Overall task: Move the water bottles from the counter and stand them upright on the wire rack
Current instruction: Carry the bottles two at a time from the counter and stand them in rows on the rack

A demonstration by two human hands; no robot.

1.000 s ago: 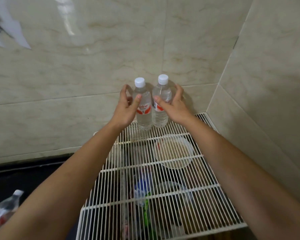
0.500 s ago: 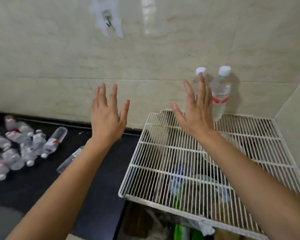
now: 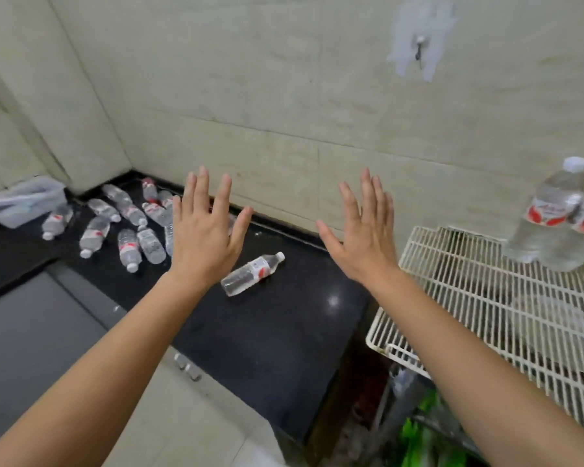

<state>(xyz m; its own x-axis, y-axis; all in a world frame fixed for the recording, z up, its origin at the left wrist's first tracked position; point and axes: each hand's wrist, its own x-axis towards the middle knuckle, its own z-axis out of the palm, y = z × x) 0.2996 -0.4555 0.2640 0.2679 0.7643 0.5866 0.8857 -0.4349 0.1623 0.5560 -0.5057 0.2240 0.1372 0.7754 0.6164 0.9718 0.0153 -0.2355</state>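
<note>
Both hands are raised in the middle of the frame with fingers spread and palms facing away, holding nothing: the left hand (image 3: 205,235) hangs over the black counter (image 3: 284,332), the right hand (image 3: 363,237) just left of the wire rack (image 3: 486,298). At the far right, two water bottles (image 3: 553,217) stand upright and touching one another on the rack's back edge against the tiled wall (image 3: 284,96); the right-hand one is cut off by the frame edge, so only part of its red label shows. On the counter a single bottle (image 3: 253,274) lies on its side between the two forearms, white cap toward the upper right. In the left of the frame a cluster of bottles (image 3: 125,227) lies scattered on the counter toward the corner; several overlap and the left hand hides the nearest ones, so their number cannot be told. At the far left sits a clear plastic container (image 3: 21,203), blurred, its contents not readable. Through the rack's wires, dark and pale shapes show underneath but are too blurred to name; below its front edge something green (image 3: 418,436) appears, also unclear. A small hook (image 3: 418,48) hangs on the wall in the upper right, surrounded by a pale patch.
</note>
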